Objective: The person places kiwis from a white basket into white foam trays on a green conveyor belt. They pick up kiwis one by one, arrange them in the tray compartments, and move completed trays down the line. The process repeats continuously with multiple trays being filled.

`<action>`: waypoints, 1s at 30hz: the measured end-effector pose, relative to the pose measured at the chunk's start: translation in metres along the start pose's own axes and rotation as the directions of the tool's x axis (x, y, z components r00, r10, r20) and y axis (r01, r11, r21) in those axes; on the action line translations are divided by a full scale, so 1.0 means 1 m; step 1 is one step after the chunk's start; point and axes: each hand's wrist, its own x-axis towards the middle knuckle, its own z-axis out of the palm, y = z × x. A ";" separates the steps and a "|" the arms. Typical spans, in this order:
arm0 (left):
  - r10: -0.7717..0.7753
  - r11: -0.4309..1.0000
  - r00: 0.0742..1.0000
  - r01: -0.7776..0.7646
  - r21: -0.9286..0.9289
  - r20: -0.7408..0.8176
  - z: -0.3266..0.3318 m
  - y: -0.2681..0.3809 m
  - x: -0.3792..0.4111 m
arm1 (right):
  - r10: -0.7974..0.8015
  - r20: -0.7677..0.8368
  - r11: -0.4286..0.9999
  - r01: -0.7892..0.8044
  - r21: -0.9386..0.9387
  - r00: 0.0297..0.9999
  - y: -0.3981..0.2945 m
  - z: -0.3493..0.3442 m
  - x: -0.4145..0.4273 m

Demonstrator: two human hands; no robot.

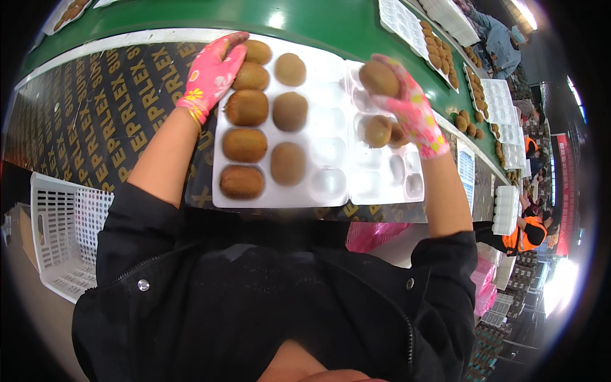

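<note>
A white moulded fruit tray (pixel 329 184) lies before me, its left column filled with brown kiwifruit (pixel 246 107) and more kiwifruit (pixel 290 112) spaced down the second column. My left hand (pixel 215 71), in a pink flowered glove, touches the kiwifruit (pixel 258 51) in the far left corner; its grip is partly hidden. In my right hand (pixel 410 105), gloved alike, is a kiwifruit (pixel 379 79), held above a second white tray section (pixel 367 184). Whether the two sections are joined is unclear. Below that hand are two kiwifruit (pixel 378 131), one partly covered by it.
Beyond the tray runs a green conveyor belt (pixel 324 24) carrying filled trays (pixel 437 52) and loose kiwifruit (pixel 462 122). A white perforated crate (pixel 57 238) stands lower left. At right are a stack of trays (pixel 505 210), a co-worker in orange (pixel 527 234) and another in grey-blue (pixel 501 47).
</note>
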 end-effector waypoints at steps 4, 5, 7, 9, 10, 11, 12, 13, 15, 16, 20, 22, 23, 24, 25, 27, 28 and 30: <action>-0.046 0.999 0.998 0.046 -0.009 0.041 0.002 0.020 -0.002 | -0.096 0.091 0.857 0.128 -0.499 0.991 0.015 0.015 0.054; -0.056 0.998 0.997 0.057 -0.011 0.053 0.004 0.023 -0.001 | -0.070 0.110 0.820 0.120 -0.560 0.991 0.019 0.020 0.060; -0.024 0.999 0.999 0.023 0.030 0.031 0.004 0.020 -0.002 | -0.063 0.125 0.792 0.126 -0.598 0.990 0.015 0.024 0.056; 0.021 0.997 1.000 -0.022 0.068 0.003 0.003 0.015 -0.001 | -0.099 0.109 0.816 0.144 -0.560 0.989 -0.001 0.019 0.044; 0.045 0.995 0.999 -0.043 0.084 -0.011 0.000 0.013 -0.001 | -0.152 0.121 0.777 0.194 -0.599 0.981 -0.010 0.010 0.038; 0.023 0.997 0.999 -0.021 0.077 -0.024 -0.001 0.013 -0.003 | -0.004 0.138 0.734 0.097 -0.672 0.990 -0.026 0.000 0.022; 0.030 0.997 0.999 -0.029 0.072 -0.013 0.003 0.015 -0.001 | 0.059 0.294 0.752 0.151 -0.641 0.954 -0.022 -0.023 0.005; 0.039 0.997 0.999 -0.038 0.073 -0.008 0.003 0.016 0.001 | 0.110 0.449 0.774 0.207 -0.598 0.887 -0.019 -0.033 -0.007; 0.024 0.999 1.000 -0.024 0.047 0.001 0.006 0.018 0.000 | 0.115 0.439 0.596 0.291 -0.748 0.891 -0.005 -0.023 -0.033; 0.019 0.999 1.000 -0.019 0.044 -0.003 0.004 0.018 0.000 | 0.032 0.415 0.549 0.330 -0.767 0.909 -0.005 -0.018 -0.039; -0.014 0.999 1.000 0.014 0.034 -0.003 0.005 0.020 -0.001 | 0.129 0.036 0.781 -0.079 -0.619 0.991 -0.028 -0.004 -0.036; 0.002 1.000 1.000 -0.002 0.028 -0.006 0.006 0.018 -0.001 | 0.004 0.001 0.717 -0.003 -0.697 1.000 -0.026 0.027 -0.023; 0.009 1.000 1.000 -0.009 0.024 -0.006 0.007 0.017 0.000 | -0.058 -0.013 0.679 0.030 -0.733 0.998 -0.023 0.039 -0.017; 0.006 0.999 1.000 -0.006 0.031 0.007 0.007 0.020 0.000 | -0.194 0.021 0.540 0.124 -0.832 0.981 -0.001 0.043 -0.010; 0.001 0.999 1.000 -0.002 0.037 0.023 0.008 0.025 0.000 | -0.205 0.012 0.505 0.117 -0.855 0.979 0.005 0.046 -0.009; -0.001 0.998 0.999 -0.001 0.056 0.039 0.010 0.033 0.000 | -0.256 -0.002 0.487 0.127 -0.864 0.967 0.013 0.047 -0.008; -0.002 0.998 1.000 0.000 0.066 0.027 0.008 0.033 -0.002 | -0.245 -0.105 0.618 0.071 -0.783 0.964 0.010 0.036 -0.013; 0.024 0.997 1.000 -0.025 0.071 0.020 0.004 0.026 -0.003 | -0.212 -0.231 0.600 -0.060 -0.798 0.949 -0.006 -0.001 -0.030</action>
